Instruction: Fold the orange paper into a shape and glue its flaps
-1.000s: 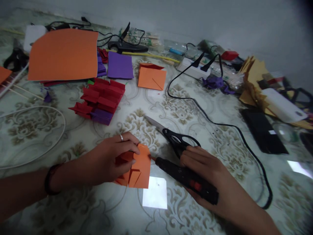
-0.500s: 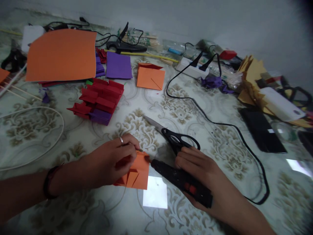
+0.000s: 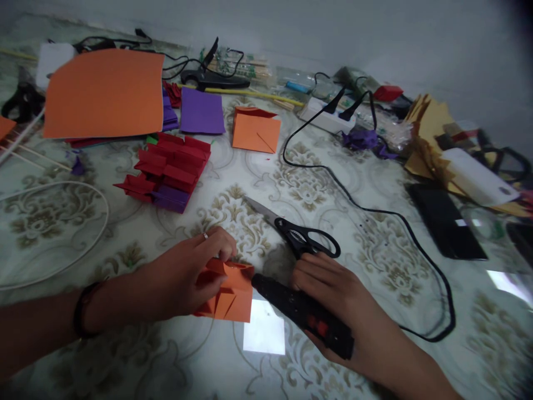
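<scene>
I am pinching a folded orange paper piece (image 3: 231,291) with my left hand (image 3: 183,278), fingers closed on its upper edge, near the front edge of the counter (image 3: 291,178). The paper is lying on the patterned cloth just beside a bright glare patch. My right hand (image 3: 337,289) is wrapping around a black glue gun (image 3: 302,311), gripping its body, and the nozzle is touching the right edge of the orange paper piece. The glue gun's black cord (image 3: 375,211) is running from behind my right hand in a loop across the counter toward a white power strip (image 3: 327,116) at the back edge.

Black-handled scissors (image 3: 291,230) are lying just behind my right hand, blades pointing toward the back left. Farther back, toward the middle left, a stack of red folded pieces (image 3: 170,164) is sitting with a purple piece under it. A large orange sheet (image 3: 104,91) is resting at the back left corner, with a purple sheet (image 3: 202,110) and another folded orange piece (image 3: 256,130) beside it. A white cable (image 3: 87,239) is curving along the left edge. A black phone (image 3: 445,222) is lying toward the right edge, beside a heap of yellowish paper (image 3: 433,128).
</scene>
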Tool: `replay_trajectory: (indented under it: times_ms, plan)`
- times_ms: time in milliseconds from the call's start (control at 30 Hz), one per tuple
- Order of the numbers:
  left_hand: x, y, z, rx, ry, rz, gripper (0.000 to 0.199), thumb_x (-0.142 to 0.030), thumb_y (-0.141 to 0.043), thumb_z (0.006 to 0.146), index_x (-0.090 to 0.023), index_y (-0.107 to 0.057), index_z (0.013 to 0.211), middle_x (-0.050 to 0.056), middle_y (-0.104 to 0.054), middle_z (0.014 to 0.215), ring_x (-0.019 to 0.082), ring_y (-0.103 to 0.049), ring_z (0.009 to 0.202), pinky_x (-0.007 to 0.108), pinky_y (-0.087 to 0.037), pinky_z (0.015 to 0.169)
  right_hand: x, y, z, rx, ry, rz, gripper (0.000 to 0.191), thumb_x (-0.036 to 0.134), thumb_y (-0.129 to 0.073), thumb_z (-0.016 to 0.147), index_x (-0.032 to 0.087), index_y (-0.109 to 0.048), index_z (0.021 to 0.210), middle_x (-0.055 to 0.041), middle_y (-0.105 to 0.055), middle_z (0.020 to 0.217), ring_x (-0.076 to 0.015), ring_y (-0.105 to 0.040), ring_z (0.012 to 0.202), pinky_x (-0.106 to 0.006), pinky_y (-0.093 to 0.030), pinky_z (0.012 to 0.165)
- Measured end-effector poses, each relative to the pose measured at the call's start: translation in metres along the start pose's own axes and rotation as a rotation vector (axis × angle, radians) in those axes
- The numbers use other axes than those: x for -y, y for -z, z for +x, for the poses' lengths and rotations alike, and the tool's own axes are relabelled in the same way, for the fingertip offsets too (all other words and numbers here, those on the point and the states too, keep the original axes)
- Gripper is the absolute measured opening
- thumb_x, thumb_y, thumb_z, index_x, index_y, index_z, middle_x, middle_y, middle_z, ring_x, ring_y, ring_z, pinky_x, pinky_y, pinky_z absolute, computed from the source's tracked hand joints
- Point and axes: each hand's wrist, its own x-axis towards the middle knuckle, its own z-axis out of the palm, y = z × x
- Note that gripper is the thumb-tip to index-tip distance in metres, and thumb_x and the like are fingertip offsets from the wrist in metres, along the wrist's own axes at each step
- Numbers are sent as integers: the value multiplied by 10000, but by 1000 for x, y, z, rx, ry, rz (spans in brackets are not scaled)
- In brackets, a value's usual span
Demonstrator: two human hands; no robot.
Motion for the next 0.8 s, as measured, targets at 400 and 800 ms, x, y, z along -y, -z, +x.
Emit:
replay_trajectory:
  times_ms: [400,800]
  plan:
    - [-5,4,1,44,55,33,364,0,-583,857,-228,-508,1131,36,-664,1107,189,-691,1008,309,-564,855,10,5,6,39,-28,32,151,115,-548,794,225,-485,877,-14,-574,778,-211,-529,727,-342,-393,681]
    - [-6,5,2,72,92,44,347,-24,-591,856,-220,-538,1138,32,-689,1105,190,-692,985,318,-564,843,11,4,7,25,-31,63,147,109,-555,800,223,-471,840,-5,-547,753,-194,-513,704,-313,-389,654]
